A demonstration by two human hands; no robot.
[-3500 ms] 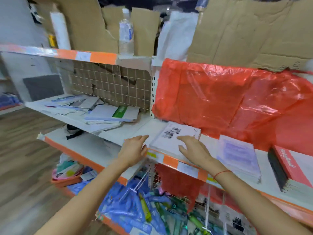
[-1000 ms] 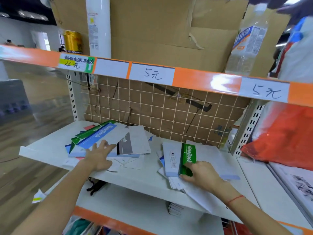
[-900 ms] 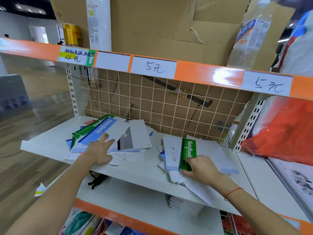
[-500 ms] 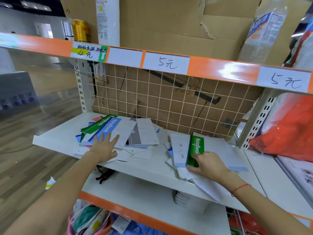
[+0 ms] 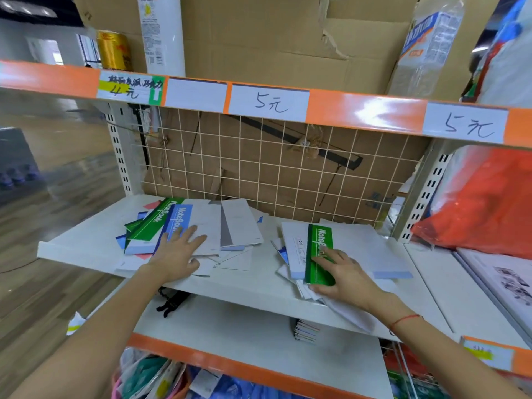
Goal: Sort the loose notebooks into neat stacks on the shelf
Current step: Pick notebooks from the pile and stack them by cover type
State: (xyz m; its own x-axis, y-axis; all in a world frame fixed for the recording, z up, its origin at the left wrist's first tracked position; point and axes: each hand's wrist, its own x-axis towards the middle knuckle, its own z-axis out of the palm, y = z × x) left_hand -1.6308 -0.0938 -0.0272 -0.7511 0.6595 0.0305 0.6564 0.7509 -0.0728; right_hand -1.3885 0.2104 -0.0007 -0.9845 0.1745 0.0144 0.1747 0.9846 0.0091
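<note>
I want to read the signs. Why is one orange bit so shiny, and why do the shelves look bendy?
Head view: a light glares white off the orange strip between the two 5元 price tags, washing it out; the wide-angle lens bows the shelf edge and stretches the forearms; the floor at far left is smeared by blur; the hands, left and right, look fairly sharp.

Both forearms are bare — no sleeves show anywhere along them. The right wrist wears 1 thin red string bracelet point(image 5: 404, 319), looped once round it. The left hand point(image 5: 177, 254) and right hand point(image 5: 347, 276) carry no rings, gloves or watch — fingernails short and unpainted.
</note>
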